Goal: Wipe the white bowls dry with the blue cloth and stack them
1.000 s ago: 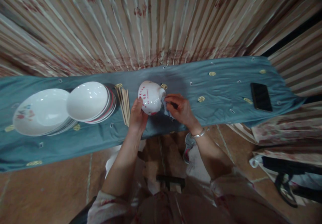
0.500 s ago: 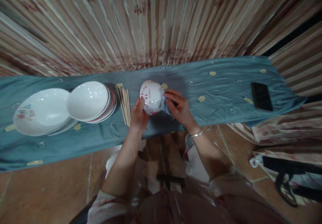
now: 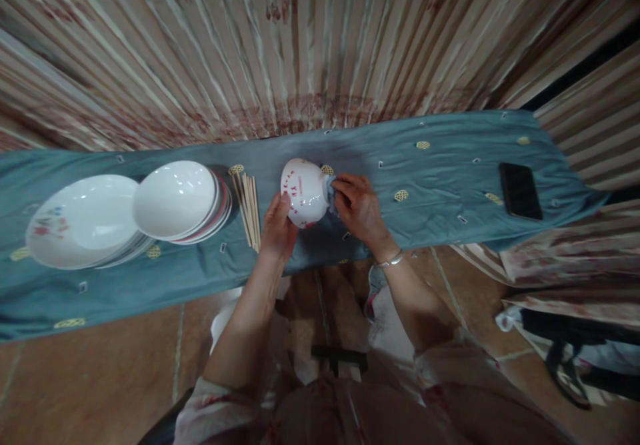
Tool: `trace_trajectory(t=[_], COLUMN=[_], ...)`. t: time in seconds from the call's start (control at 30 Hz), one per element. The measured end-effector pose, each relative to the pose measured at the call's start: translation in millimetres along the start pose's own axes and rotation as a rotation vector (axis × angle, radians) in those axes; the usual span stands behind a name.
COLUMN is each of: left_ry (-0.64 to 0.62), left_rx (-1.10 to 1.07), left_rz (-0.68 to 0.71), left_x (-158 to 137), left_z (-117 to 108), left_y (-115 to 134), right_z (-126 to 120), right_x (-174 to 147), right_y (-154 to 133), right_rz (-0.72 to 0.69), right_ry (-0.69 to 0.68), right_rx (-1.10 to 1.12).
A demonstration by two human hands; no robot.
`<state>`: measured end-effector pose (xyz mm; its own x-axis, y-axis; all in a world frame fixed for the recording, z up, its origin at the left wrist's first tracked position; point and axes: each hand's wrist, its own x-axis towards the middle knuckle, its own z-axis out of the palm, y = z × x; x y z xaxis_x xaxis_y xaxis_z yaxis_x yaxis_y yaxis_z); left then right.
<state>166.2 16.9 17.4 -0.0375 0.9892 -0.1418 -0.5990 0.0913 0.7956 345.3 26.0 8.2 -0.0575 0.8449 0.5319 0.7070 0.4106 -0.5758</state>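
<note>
A white bowl with red writing is tipped on its side above the cloth-covered table, its base turned to the right. My left hand grips it by the rim side, thumb on the outer wall. In my right hand a light blue cloth is pinched and pressed against the bowl's foot. Several wooden chopsticks lie just left of my left hand. Further left stands a stack of white bowls, some with red rims, beside stacked large white plates with a flower pattern.
A blue-green tablecloth with yellow pineapple prints covers the long narrow table. A black phone lies at its right end. Pleated curtains hang along the far edge. Dark straps and a bag-like item are on the lower right.
The bowl and both hands have shifted slightly to the right. My right hand's fingers have closed in, and less of the cloth shows at the bowl's foot.
</note>
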Motion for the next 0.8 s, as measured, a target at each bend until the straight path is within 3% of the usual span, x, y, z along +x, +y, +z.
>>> trace_trajectory(t=[0.57, 0.8], left_ry=[0.020, 0.018], left_rx=[-0.015, -0.015], left_rz=[-0.013, 0.004], left_x=[1, 3], left_z=[0, -1], left_y=[1, -1], right_z=[-11, -12], right_x=[-4, -7], right_y=[-4, -8], right_rz=[-0.026, 0.024], right_ry=[-0.061, -0.091], right_rx=[0.011, 0.187])
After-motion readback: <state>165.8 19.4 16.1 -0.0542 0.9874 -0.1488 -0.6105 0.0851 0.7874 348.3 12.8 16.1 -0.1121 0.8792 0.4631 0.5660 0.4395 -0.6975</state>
